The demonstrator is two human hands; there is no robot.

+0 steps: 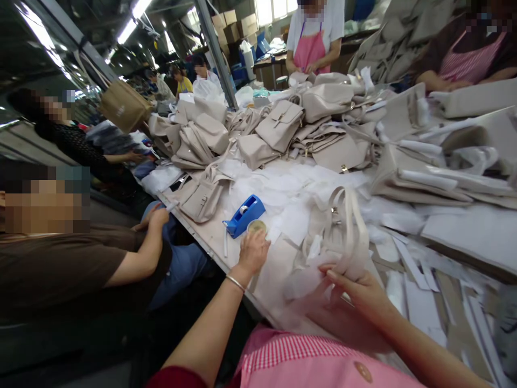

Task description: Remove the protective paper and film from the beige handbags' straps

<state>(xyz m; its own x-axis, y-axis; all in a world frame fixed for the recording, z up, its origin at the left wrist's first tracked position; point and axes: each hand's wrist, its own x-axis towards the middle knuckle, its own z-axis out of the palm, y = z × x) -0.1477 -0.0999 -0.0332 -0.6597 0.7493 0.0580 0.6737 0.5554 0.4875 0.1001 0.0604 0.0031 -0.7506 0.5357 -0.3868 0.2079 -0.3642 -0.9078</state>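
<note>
My left hand (254,252) is closed on a small round roll of tape (257,226), yellowish with a pale rim, low over the table. Just beyond it stands a blue tape dispenser (244,215). My right hand (355,288) pinches a thin, translucent white wrapping sheet (301,283) between thumb and fingers. That sheet lies against a beige handbag (343,320) in front of me, whose looped handles (353,221) rise behind my right hand. Part of the bag is hidden by the sheet and my hand.
Beige bags (278,124) are heaped across the far side of the table. White paper strips and cardboard (424,302) lie at the right. A seated person (133,264) is close on the left; two people in pink aprons (310,51) work opposite. A metal post (216,54) stands behind.
</note>
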